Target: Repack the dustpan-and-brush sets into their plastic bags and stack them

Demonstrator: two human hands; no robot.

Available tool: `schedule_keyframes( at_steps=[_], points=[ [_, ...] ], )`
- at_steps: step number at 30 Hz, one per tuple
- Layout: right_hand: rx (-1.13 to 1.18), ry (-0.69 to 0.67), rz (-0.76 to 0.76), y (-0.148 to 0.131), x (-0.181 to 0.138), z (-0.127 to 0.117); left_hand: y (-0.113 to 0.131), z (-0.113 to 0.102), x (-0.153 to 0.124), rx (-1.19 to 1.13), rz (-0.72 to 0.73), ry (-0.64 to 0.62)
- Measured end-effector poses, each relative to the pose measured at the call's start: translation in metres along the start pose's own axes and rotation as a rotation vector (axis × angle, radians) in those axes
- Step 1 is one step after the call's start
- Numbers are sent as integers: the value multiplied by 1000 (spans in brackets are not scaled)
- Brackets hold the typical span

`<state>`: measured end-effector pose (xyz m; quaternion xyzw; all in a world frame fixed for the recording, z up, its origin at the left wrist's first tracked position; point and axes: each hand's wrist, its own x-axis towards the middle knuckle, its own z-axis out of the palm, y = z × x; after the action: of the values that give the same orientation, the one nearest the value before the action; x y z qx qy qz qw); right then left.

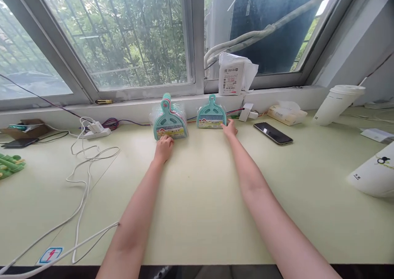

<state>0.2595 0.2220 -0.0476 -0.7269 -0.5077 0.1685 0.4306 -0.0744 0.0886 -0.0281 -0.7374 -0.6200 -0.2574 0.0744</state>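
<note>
A stack of turquoise mini dustpans (170, 121), wrapped in clear plastic with brush bristles and a printed label showing, leans upright at the back of the table. Curled fingers of my left hand (164, 148) press against the bottom edge of its front dustpan. To the right, a second turquoise dustpan (211, 113) with its brush and label stands against the low wall. My right hand (230, 128) grips its lower right corner between thumb and fingers. Part of each hand's grip is hidden from this angle.
White cables (88, 168) sprawl over the table's left side, beside a power strip (97, 132). Right of my right hand are a black phone (273, 133), a tissue pack (287, 113) and a white cup (337, 104). A wrapped box (232, 76) stands on the windowsill.
</note>
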Motion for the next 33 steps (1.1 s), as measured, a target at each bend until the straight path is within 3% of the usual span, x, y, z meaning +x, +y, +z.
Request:
schedule_keyframes(
  at_steps=[6, 13, 17, 21, 23, 26, 28, 31, 33],
  points=[
    [17, -26, -47, -1, -13, -7, 3, -5, -6, -18, 5, 27],
    [240, -61, -81, 12, -60, -44, 21, -13, -21, -123, -16, 50],
    [376, -235, -195, 22, -101, -66, 64, -14, -35, -581, -105, -21],
    [408, -424, -374, 28, -144, -92, 117, -14, -42, -1130, -247, -301],
    [318, -336, -461, 28, -164, -108, 137, -11, -42, -1278, -285, -370],
    [76, -21, -622, 22, -187, -127, 154, -4, -43, -1374, -369, -350],
    [-71, 15, -801, 16, -196, -135, 158, 1, -46, -1392, -443, -315],
    [-225, -244, -1061, 11, -201, -136, 151, 1, -51, -1443, -517, -229],
    [-261, -394, -1101, 10, -201, -133, 143, -3, -54, -1486, -558, -186]
  ],
)
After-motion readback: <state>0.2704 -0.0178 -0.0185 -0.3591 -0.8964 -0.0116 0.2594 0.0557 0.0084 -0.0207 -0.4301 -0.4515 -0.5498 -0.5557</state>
